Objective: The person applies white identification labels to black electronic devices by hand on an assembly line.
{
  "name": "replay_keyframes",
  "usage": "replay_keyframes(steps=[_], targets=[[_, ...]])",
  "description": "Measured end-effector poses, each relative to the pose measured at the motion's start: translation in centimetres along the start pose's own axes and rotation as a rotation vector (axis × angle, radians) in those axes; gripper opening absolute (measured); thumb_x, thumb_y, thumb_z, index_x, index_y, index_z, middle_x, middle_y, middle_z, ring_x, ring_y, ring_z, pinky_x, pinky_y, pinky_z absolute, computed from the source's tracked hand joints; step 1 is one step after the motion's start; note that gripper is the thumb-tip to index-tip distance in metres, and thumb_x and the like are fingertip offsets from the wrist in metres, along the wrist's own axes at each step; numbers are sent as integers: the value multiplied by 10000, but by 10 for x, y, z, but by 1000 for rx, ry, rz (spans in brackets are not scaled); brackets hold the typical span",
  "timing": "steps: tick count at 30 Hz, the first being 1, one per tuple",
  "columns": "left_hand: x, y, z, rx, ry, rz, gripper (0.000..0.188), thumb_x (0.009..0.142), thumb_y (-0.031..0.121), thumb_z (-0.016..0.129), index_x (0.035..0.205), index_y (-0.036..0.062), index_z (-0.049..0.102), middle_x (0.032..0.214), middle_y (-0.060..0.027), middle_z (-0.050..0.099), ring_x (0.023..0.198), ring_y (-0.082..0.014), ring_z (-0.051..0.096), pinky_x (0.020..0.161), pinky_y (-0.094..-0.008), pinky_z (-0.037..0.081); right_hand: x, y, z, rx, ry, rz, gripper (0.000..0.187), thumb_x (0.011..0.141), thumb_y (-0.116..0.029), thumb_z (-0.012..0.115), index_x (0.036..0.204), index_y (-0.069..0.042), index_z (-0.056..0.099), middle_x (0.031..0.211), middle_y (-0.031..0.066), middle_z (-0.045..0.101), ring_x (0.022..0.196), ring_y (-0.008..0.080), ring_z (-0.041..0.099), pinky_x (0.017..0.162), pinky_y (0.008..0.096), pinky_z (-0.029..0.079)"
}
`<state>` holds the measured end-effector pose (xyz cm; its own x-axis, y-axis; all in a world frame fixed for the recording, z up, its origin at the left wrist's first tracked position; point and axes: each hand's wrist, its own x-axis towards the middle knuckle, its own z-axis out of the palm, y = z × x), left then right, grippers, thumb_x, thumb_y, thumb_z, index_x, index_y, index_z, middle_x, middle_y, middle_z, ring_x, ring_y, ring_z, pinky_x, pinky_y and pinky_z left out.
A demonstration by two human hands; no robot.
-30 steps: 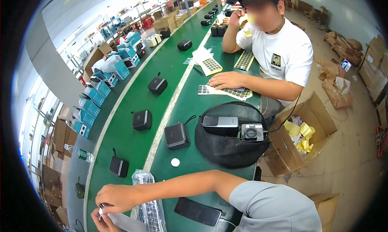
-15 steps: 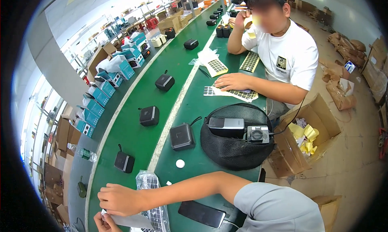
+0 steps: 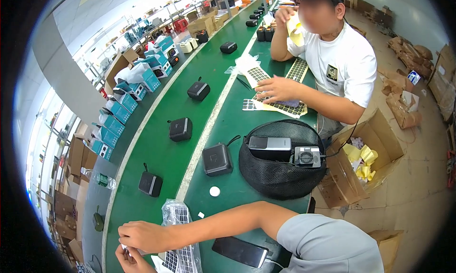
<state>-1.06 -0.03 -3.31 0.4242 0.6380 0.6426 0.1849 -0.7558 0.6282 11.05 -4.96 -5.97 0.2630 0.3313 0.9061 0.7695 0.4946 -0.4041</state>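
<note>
My right hand (image 3: 142, 236) reaches across from the right, over the near end of the green bench, with its fingers bent together. Just below it is my left hand (image 3: 133, 260), partly cut off by the lower edge. Between their fingertips a bit of a small white piece (image 3: 125, 247) shows, the rest hidden by the fingers. Beside my hands and under my right forearm lies a clear plastic bag with sheets of dark square stickers (image 3: 182, 215). A black phone (image 3: 240, 252) with a white cable rests below that forearm.
Boxy black speakers (image 3: 150, 183) with straps stand along the green belt; another black speaker (image 3: 217, 159) is on the bench. A black mesh bag (image 3: 282, 178) holds devices. Across from me a co-worker (image 3: 332, 59) handles yellow sticker sheets. An open carton (image 3: 339, 178) stands on the floor.
The belt's speakers have moved a little farther away. The white piece between my hands shows less, and my hands stay close together. The co-worker's lower hand has lifted off the sheets.
</note>
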Motion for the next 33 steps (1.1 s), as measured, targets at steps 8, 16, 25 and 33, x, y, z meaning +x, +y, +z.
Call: replay_keyframes(steps=[8, 16, 25, 33], targets=[[-2, 14, -1, -161, -83, -48, 221, 930, 165, 625, 1005, -43, 646, 824, -87, 647, 737, -139, 576, 643, -272, 480, 2, 8, -2, 228, 16, 85, 110, 781, -79, 653, 813, 2, 587, 836, 107, 530, 769, 282, 554, 691, 397, 472], [-1, 7, -5, -130, -23, -26, 262, 945, 217, 636, 958, -44, 664, 812, -74, 650, 706, -134, 557, 619, -271, 465, 3, 3, -2, 124, 20, -37, 123, 782, -111, 664, 826, -16, 600, 812, 93, 540, 777, 274, 554, 722, 379, 453], [0, 6, -8, 20, 0, 141, 276, 946, 225, 642, 926, -49, 673, 792, -86, 670, 675, -132, 582, 577, -267, 482, 14, -8, -19, 400, -44, 197, 71, 716, -43, 617, 688, 16, 588, 727, 159, 574, 729, 342, 578, 653, 419, 450], [2, 12, -11, 220, -53, 265, 234, 937, 189, 647, 926, -42, 678, 781, -103, 678, 652, -142, 596, 576, -282, 497, 15, 1, -19, 474, -109, 264, 64, 668, 5, 609, 682, 37, 555, 695, 176, 583, 701, 355, 592, 595, 427, 439]])
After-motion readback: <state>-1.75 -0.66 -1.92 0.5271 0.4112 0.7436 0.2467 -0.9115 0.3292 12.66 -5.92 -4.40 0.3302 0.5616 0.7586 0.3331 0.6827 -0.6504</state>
